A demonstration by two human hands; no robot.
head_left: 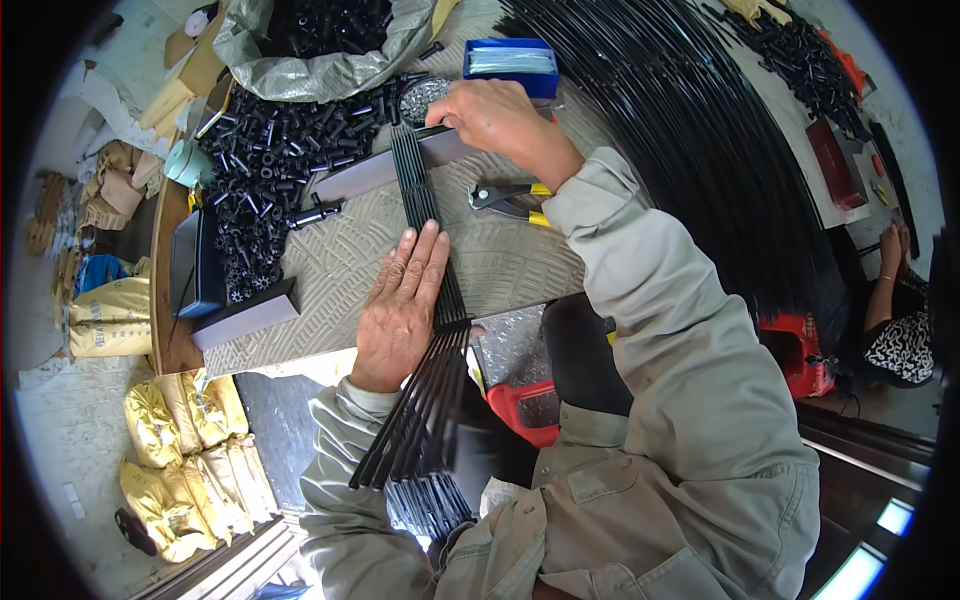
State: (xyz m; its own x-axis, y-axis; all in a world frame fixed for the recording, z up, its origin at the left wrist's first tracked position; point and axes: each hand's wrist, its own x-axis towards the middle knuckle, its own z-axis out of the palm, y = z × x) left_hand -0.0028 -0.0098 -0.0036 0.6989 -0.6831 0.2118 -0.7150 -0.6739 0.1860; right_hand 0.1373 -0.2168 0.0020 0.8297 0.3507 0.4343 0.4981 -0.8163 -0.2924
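Note:
A bundle of thin black rods (425,235) lies across a ribbed grey work board (330,265), running from a dark metal bar (372,172) down past the board's near edge. My left hand (400,305) rests flat on the board, its fingers pressing against the left side of the rods. My right hand (495,115) reaches to the far end of the rods and grips them where they meet the bar. Below the board the rods fan out over my lap.
A heap of small black plastic parts (265,150) covers the board's far left, below a sack (320,45) of more. Yellow-handled pliers (510,200) lie right of the rods. A blue box (510,62), long black rods (690,130), yellow sacks (185,450) and another person (900,320) surround me.

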